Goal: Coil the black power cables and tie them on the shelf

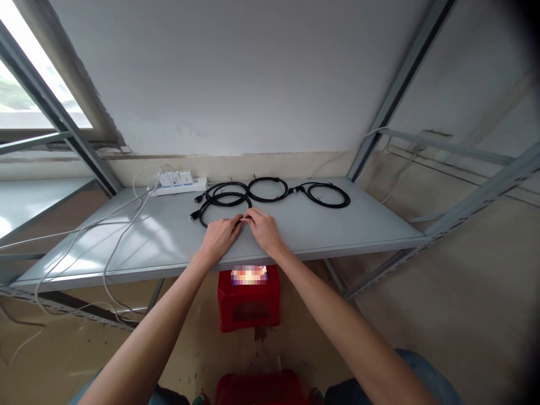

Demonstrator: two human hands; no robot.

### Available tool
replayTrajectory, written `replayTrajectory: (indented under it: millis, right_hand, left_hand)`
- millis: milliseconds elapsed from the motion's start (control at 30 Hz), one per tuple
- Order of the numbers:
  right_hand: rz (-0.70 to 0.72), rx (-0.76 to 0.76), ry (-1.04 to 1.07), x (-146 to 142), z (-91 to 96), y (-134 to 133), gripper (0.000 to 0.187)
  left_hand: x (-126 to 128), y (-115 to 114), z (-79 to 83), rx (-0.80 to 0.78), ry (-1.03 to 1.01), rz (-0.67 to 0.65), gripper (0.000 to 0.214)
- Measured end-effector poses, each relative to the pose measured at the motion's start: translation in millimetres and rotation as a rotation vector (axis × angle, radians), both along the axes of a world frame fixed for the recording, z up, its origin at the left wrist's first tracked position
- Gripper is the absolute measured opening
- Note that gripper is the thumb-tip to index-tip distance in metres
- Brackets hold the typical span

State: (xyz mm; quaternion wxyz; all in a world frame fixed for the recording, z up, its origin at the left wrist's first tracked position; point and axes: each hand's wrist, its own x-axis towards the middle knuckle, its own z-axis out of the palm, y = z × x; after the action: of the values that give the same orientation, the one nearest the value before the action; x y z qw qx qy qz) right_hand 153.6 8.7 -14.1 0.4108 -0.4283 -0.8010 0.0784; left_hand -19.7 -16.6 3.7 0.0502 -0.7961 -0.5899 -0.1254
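Several black cables lie coiled on a grey metal shelf (pixel 358 230). The nearest coil (pixel 211 203) lies in front of me, and both hands pinch its near edge. My left hand (pixel 220 236) and my right hand (pixel 262 228) meet fingertip to fingertip on that cable, fingers closed on it. Behind it lie a second coil (pixel 267 189) and, to the right, a third coil (pixel 328 195), each with a plug end sticking out.
A white power strip (pixel 179 183) with white adapters sits at the back left of the shelf, white wires (pixel 112 247) trailing off the front left edge. A red plastic stool (pixel 248 301) stands under the shelf. Slanted metal shelf posts stand at both sides, with a window at far left.
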Motion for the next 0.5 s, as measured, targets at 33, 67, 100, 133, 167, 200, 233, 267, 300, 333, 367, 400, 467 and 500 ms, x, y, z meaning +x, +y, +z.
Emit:
replayTrajectory:
  millis: [33, 67, 100, 133, 167, 200, 233, 267, 300, 333, 367, 400, 467, 500]
  right_hand:
    - [-0.005, -0.002, -0.001, -0.1, 0.4, 0.1, 0.028]
    - [-0.009, -0.006, -0.004, -0.1, 0.7, 0.3, 0.028]
    - [-0.011, -0.012, -0.009, -0.2, 0.9, 0.4, 0.028]
    - [-0.013, -0.017, -0.015, -0.3, 1.2, 0.5, 0.028]
    - [-0.014, -0.022, -0.021, -0.4, 1.3, 0.5, 0.027]
    - [-0.013, -0.026, -0.028, -0.5, 1.5, 0.5, 0.027]
    - [-0.012, -0.031, -0.034, -0.6, 1.7, 0.5, 0.026]
    - [-0.010, -0.036, -0.038, -0.7, 1.9, 0.5, 0.025]
    - [-0.008, -0.041, -0.040, -0.8, 2.1, 0.4, 0.024]
    - [-0.009, -0.045, -0.040, -1.0, 2.4, 0.4, 0.023]
    - [-0.015, -0.050, -0.041, -1.2, 2.7, 0.5, 0.022]
    - [-0.028, -0.057, -0.044, -1.4, 3.1, 0.5, 0.022]
    - [-0.073, -0.078, -0.063, -2.0, 4.2, 0.3, 0.023]
    - [-0.098, -0.090, -0.078, -2.3, 5.0, 0.1, 0.023]
  left_hand:
    - [-0.1, 0.2, -0.2, -0.001, -0.001, -0.004, 0.048]
    - [-0.1, 0.4, -0.3, -0.001, -0.002, -0.009, 0.047]
    - [-0.2, 0.5, -0.5, -0.001, -0.005, -0.013, 0.047]
    - [-0.2, 0.7, -0.5, -0.002, -0.007, -0.016, 0.047]
    - [-0.2, 0.8, -0.5, -0.004, -0.008, -0.017, 0.046]
    - [-0.2, 0.8, -0.4, -0.007, -0.009, -0.018, 0.046]
    - [-0.1, 0.9, -0.3, -0.009, -0.010, -0.018, 0.046]
    - [-0.1, 0.8, 0.0, -0.010, -0.010, -0.021, 0.045]
    - [0.0, 0.7, 0.2, -0.009, -0.009, -0.025, 0.045]
    - [0.2, 0.5, 0.5, -0.007, -0.007, -0.026, 0.044]
    - [0.4, 0.2, 0.9, -0.005, -0.003, -0.026, 0.044]
    - [0.6, -0.1, 1.2, -0.003, 0.000, -0.025, 0.044]
    - [1.3, -0.9, 1.9, -0.003, 0.005, -0.025, 0.044]
    - [1.6, -1.3, 2.2, -0.005, 0.005, -0.024, 0.044]
